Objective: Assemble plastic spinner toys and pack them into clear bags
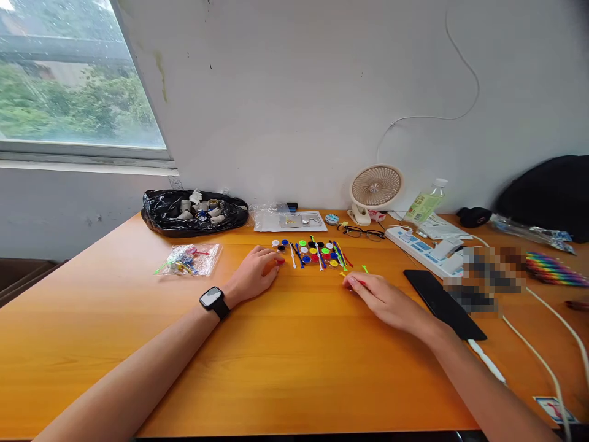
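My left hand, wearing a black watch on its wrist, rests on the wooden table with fingers bent in around a red disc. My right hand is closed in a pinch on small plastic arrows. The tip of a yellow arrow and a green tip stick out, and a bit of red shows at the fingers. Between and beyond both hands lie several colored discs and thin plastic arrows, such as a white arrow.
Left is a clear bag with similar pieces; behind it, a black plastic bag holds assorted parts. Along the wall stand a small fan, glasses and a bottle. A power strip, cables and a black phone lie right.
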Motion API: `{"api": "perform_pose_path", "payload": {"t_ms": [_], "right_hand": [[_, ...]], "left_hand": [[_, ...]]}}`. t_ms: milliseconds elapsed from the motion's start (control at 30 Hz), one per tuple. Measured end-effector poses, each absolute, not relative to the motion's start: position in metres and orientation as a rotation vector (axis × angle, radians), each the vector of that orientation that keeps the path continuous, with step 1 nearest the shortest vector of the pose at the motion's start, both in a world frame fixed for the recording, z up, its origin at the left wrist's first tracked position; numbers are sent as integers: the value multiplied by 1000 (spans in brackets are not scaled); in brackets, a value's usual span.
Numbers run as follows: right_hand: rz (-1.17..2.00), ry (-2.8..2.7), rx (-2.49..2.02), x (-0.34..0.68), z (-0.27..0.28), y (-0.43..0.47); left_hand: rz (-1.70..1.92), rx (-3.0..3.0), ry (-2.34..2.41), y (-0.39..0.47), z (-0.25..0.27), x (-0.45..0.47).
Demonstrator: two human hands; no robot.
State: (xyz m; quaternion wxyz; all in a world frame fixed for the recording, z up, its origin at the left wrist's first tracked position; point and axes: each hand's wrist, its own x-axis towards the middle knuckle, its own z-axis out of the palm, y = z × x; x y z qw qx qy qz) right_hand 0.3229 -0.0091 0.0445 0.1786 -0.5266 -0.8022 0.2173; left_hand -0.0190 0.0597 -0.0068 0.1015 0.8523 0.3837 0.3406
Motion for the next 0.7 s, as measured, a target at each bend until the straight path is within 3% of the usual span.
{"api": "perform_pose_path", "payload": {"t_ms": [467, 567, 700], "right_hand": [[236, -2213, -1367, 319, 47, -15], [298, -2193, -1374, 302, 50, -14], [362, -2228, -1394, 273, 49, -6]], "left_hand": [[844, 2587, 820, 36, 3, 3], [948, 2533, 862, 32, 14, 6], [1220, 2314, 879, 5, 68, 3]]}}
